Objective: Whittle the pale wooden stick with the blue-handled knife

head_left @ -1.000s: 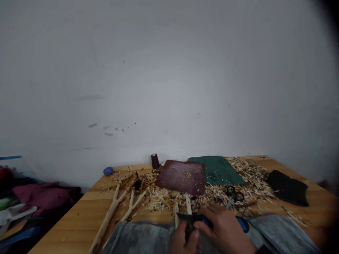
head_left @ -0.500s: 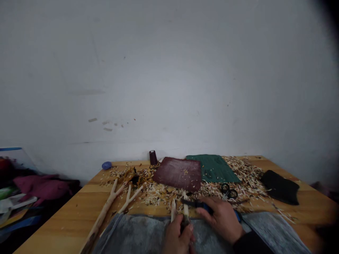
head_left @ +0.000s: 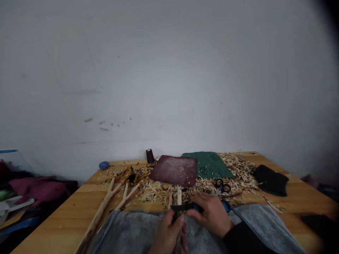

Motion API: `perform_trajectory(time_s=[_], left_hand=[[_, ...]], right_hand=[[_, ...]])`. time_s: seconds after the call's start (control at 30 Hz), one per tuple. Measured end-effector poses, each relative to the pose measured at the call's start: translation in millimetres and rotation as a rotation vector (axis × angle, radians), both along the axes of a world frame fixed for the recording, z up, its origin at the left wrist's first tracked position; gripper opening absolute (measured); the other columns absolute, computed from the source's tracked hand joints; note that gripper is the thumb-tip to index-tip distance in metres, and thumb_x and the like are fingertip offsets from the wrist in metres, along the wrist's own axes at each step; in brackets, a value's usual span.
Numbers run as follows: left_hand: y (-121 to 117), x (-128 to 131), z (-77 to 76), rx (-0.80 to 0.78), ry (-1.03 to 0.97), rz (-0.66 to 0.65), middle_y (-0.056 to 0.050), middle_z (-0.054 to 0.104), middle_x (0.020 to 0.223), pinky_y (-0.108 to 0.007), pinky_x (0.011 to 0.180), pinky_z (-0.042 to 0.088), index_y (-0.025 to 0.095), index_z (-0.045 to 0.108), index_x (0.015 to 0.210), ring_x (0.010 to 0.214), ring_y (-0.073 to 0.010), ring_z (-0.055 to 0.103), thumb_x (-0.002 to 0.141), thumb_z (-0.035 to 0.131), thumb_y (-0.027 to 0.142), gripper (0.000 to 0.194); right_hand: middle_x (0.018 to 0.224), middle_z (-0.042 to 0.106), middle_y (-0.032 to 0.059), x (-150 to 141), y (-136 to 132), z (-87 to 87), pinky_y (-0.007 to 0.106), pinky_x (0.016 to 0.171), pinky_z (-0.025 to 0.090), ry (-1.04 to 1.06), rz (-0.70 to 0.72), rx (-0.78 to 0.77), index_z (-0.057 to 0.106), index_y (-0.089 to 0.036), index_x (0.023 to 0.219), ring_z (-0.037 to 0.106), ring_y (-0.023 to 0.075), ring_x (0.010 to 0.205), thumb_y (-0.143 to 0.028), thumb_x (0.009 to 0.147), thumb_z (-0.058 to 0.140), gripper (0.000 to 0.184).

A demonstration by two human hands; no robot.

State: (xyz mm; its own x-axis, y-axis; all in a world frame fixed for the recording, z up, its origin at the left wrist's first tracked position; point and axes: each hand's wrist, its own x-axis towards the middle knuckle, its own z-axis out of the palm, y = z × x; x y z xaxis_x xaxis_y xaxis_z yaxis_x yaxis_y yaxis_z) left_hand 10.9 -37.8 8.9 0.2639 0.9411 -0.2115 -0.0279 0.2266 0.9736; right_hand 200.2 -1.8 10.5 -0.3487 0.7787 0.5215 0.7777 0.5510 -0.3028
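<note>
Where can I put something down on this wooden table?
Bare yellow wood shows left of the long pale forked branch, and right of the black cloth piece. Pale wood shavings crowd the middle, around the dark red leather sheet and green sheet.

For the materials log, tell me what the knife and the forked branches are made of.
The knife seems to have a dark, probably coated steel blade and a blue handle, likely matte plastic or rubber. The forked branches look like bare natural wood: pale, knobbly, with no visible paint or varnish.

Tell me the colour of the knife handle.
The knife handle is blue and black, clearest in the head view.
</note>
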Motion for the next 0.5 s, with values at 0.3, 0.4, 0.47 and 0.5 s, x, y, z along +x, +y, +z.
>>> perform_trajectory(time_s=[0.3,0.4,0.47,0.5], left_hand=[[10,-14,-7.4,-0.069,-0.180,-0.096,0.003,0.066,0.057,-0.019,0.038,0.030,0.014,0.044,0.122,0.037,-0.0068,0.051,0.066,0.068,0.061,0.077],[10,-14,-8.0,-0.035,-0.181,-0.120,0.003,0.065,0.060,-0.019,0.038,0.032,0.015,0.046,0.119,0.038,-0.0069,0.053,0.069,0.066,0.061,0.071],[8,-13,-5.1,-0.002,-0.146,-0.126,0.003,0.064,0.063,-0.019,0.037,0.033,0.016,0.050,0.110,0.038,-0.0076,0.053,0.069,0.065,0.062,0.064],[6,-12,-3.1,0.011,-0.112,-0.120,0.003,0.063,0.064,-0.020,0.037,0.035,0.017,0.052,0.105,0.038,-0.0081,0.054,0.068,0.065,0.063,0.060]], right_hand=[[0.082,0.072,0.0075,13,17,-5.7,0.029,0.063,0.044,0.091,-0.264,0.043,0.068,-0.023,0.095,0.068,0.0224,0.075,-0.062,0.094,0.033,0.053],[0.087,0.072,0.0039,4,9,-1.3,0.026,0.068,0.045,0.087,-0.126,0.037,0.068,-0.027,0.097,0.067,0.0189,0.080,-0.064,0.092,0.036,0.050],[0.086,0.071,0.0036,-6,2,1.2,0.025,0.069,0.045,0.085,-0.014,0.033,0.068,-0.026,0.095,0.066,0.0180,0.080,-0.064,0.092,0.037,0.049],[0.084,0.070,0.0040,-10,-1,1.6,0.025,0.068,0.045,0.081,0.024,0.035,0.068,-0.026,0.094,0.066,0.0183,0.079,-0.064,0.092,0.037,0.049]])
